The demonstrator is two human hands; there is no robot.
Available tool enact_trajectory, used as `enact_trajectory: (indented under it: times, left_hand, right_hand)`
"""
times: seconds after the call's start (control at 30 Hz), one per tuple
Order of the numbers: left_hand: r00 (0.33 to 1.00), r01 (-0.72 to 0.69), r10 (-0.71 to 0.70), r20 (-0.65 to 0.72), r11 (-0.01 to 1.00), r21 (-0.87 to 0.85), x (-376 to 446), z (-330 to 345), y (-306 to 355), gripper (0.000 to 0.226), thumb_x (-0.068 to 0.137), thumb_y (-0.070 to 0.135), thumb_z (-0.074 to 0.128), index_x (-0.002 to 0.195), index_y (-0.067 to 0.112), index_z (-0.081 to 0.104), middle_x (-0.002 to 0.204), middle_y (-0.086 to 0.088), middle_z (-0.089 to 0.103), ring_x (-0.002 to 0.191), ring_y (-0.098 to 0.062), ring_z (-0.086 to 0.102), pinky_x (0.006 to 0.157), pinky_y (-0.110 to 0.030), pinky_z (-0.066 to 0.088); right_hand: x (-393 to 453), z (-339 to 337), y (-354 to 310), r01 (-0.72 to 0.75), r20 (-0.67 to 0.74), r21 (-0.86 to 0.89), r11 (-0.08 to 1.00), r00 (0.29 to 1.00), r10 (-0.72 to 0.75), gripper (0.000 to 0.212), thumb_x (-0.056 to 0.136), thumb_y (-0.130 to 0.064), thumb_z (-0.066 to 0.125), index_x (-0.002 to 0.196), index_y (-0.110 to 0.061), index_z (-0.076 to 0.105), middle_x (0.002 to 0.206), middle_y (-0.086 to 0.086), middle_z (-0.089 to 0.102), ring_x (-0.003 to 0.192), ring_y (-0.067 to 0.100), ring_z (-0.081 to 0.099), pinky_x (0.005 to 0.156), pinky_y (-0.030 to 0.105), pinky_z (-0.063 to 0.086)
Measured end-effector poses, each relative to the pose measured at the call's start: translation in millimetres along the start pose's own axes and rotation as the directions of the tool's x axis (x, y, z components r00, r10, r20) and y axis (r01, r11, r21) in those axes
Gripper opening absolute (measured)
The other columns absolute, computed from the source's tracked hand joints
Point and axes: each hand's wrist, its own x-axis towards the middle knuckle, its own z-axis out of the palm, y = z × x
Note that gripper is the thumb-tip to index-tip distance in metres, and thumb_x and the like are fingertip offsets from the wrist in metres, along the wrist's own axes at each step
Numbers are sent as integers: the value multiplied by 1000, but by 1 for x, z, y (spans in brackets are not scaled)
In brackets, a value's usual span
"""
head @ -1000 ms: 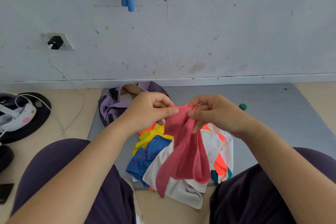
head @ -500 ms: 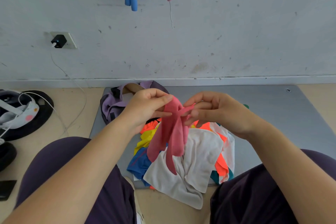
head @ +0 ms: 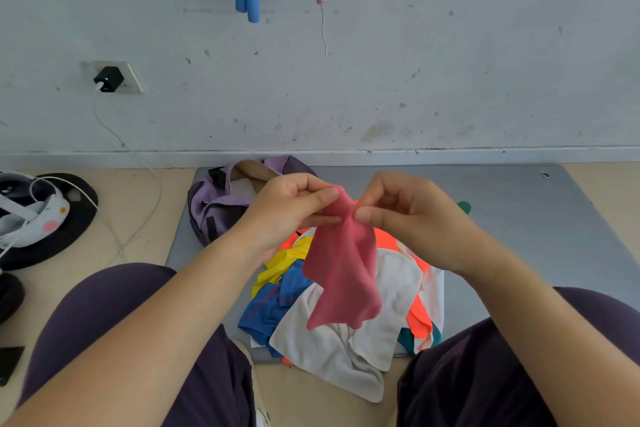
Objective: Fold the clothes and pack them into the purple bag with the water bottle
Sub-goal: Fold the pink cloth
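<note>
I see my left hand [head: 289,210] and right hand [head: 412,215] raised side by side, both pinching the top edge of a pink garment [head: 341,270] between thumb and curled fingers; the cloth hangs loose below them. Under it, toward 6 o'clock, a heap of clothes [head: 349,333] in white, blue, yellow and orange lies on the grey mat [head: 519,236]. The purple bag [head: 221,208] sits open at the mat's 10 o'clock corner, just behind my left hand. I cannot make out the water bottle.
</note>
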Motion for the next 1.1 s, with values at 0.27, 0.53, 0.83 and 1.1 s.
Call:
enact_trajectory:
  times: [0.27, 0.53, 0.83, 1.1]
  left_hand:
    - [980, 123, -95, 174, 980, -155, -10, 10, 1, 15, 87, 16, 63, 92, 6, 73, 94, -18, 72, 81, -23, 72, 70, -29, 59]
    - [965, 118, -86, 249, 986, -119, -12, 3, 6, 28, 79, 20, 66, 102, 6, 74, 98, -16, 74, 87, -22, 72, 75, -29, 59]
    - [926, 88, -73, 370, 996, -25, -16, 0, 8, 21, 71, 24, 74, 90, 20, 80, 93, -15, 68, 82, -21, 65, 72, -29, 56]
    - [953, -296, 229, 197, 835, 463, -15, -3, 10, 10, 89, 16, 68, 90, 23, 75, 74, 10, 72, 64, 0, 63, 62, -12, 48]
  right_hand:
    - [7, 11, 6, 58, -245, -146, 988, 965, -93, 14, 82, -16, 77, 74, -15, 65, 67, 5, 64, 59, 12, 52, 56, 23, 43]
    - [6, 5, 2, 16, -244, -54, 998, 969, -28, 22, 76, -18, 81, 68, -18, 60, 57, 10, 55, 55, 13, 44, 52, 27, 38]
    - [2, -4, -3, -3, -34, 272, 962, 999, 12, 25, 67, -18, 80, 78, -6, 60, 90, 7, 70, 75, 37, 62, 72, 42, 51]
    - [7, -3, 6, -118, 40, 84, 989, 993, 115, 17, 78, -23, 78, 85, -12, 67, 68, -1, 64, 65, 8, 59, 61, 18, 48]
